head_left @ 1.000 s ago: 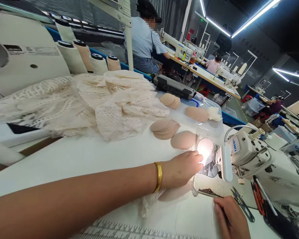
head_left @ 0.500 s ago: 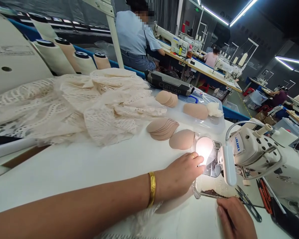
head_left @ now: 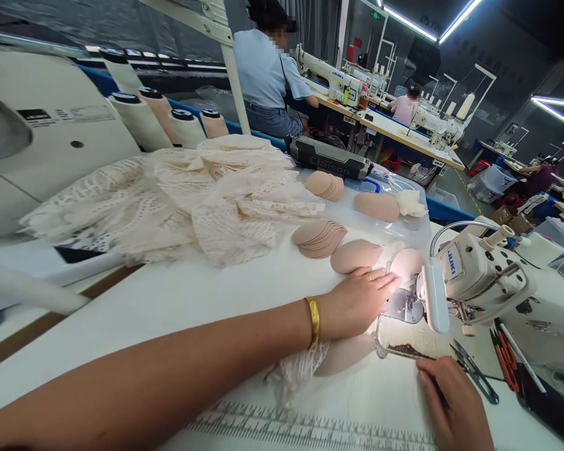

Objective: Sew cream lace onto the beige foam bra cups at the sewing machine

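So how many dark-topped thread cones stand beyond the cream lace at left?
5: a rearmost cream cone; in front, left to right, a cream cone, a peach cone, another cream cone, another peach cone. Others may be hidden.

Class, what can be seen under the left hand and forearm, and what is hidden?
The left hand overlaps the edge of a lit oval pad; pale lace shows past the forearm. Whatever the hand and forearm cover cannot be seen.
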{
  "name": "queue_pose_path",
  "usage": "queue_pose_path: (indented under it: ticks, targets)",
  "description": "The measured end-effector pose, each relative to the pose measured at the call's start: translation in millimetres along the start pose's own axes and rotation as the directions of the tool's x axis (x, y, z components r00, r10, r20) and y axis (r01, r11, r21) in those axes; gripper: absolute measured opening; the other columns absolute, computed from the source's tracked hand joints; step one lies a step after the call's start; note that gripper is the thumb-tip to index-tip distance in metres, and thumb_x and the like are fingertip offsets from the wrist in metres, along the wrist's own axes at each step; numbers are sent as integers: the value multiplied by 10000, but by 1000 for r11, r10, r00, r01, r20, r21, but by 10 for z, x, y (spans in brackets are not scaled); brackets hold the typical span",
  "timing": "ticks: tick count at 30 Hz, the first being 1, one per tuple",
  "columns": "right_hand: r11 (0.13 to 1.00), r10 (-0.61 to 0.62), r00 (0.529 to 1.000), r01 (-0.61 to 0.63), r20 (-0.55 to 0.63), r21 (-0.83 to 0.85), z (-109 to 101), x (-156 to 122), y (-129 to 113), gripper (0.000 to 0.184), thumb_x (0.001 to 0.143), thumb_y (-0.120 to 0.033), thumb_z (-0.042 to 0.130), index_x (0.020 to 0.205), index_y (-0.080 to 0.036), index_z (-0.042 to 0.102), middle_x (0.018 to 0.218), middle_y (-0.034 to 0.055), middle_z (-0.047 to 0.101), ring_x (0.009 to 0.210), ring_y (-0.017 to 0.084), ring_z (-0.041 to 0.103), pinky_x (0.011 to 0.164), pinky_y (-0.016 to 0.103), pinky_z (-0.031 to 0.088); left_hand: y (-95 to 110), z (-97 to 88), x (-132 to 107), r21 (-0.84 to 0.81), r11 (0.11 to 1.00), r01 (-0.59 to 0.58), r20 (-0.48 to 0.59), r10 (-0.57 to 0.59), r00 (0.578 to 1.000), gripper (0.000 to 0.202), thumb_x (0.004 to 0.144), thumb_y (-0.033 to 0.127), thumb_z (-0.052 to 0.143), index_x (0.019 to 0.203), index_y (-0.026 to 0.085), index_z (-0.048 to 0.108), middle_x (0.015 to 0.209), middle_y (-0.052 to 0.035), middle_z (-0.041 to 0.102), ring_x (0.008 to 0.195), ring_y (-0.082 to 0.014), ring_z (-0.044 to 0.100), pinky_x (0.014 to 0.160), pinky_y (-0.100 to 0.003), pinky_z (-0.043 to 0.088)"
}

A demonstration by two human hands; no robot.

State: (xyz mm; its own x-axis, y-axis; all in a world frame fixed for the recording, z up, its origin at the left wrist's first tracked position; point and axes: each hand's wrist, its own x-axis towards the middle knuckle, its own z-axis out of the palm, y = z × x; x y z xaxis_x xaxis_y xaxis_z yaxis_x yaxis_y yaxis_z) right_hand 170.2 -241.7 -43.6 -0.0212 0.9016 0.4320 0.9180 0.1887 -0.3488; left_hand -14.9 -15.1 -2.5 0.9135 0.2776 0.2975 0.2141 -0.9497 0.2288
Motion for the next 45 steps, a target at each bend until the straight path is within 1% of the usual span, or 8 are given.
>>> queue_pose_path:
  ticks: [2,7,14,19,25,30,42,45]
  targets:
    - [1000,14,1000,-14,-23,6,-28,24,-34,151,1038,-261,551,1122,-248,675,867,46,687,791,209,674,701,316,575,6,-166,-19,-21,999,33,-29,-34,999,283,1010,196,533,1284,150,590,1408,-144,604,1193,-283,572,972,-424,442]
    - [999,51,998,-51,-48,3,-19,34,-109,154,1064,-283,518,1089,-247,666,876,45,665,817,213,649,718,333,553,192,-555,-392,59,993,103,94,-108,990,135,956,288,672,918,164,633,1012,-88,643,887,-251,566,755,-359,438]
    - [999,-39,999,39,14,36,-29,99,-234,164,1072,-233,489,1131,-244,641,938,55,659,853,204,637,730,329,558,240,-181,-902,-25,998,59,32,-58,998,270,931,204,716,1178,218,608,1204,-79,610,1040,-253,562,901,-363,463]
    - [993,-122,991,122,58,-3,-58,274,-247,204,1067,-197,458,1154,-221,641,964,67,672,868,213,636,742,345,558,73,76,-674,-18,995,-103,-60,102,993,220,991,301,664,1189,209,636,1204,-97,630,1049,-247,570,939,-374,466]
    - [974,-206,969,216,137,-63,-76,553,-38,283,1063,-195,457,1304,-222,602,951,56,654,850,208,593,720,325,519,-7,-33,-290,123,947,-298,-39,304,952,143,934,290,708,993,177,642,1280,-112,633,1130,-288,561,974,-421,413]
    - [966,-205,959,231,195,-117,-24,704,46,221,1069,-211,454,1086,-232,673,849,29,604,799,198,546,645,290,440,37,-106,-99,172,902,-397,-12,405,914,163,879,49,558,790,185,552,934,-63,651,889,-229,568,826,-381,406]
    - [985,-150,985,156,85,-78,76,689,84,273,1035,-195,449,1216,-248,646,902,53,636,817,216,605,670,315,516,59,-44,-17,71,941,-332,18,332,943,136,929,175,632,806,190,577,923,-44,642,836,-214,551,733,-364,400]
    - [985,-137,987,145,88,-95,96,702,81,260,1026,-192,448,1170,-247,658,874,50,619,803,220,596,629,306,498,15,-30,10,158,964,-214,-14,219,976,201,976,221,579,779,186,591,879,-70,622,811,-232,527,730,-394,380]
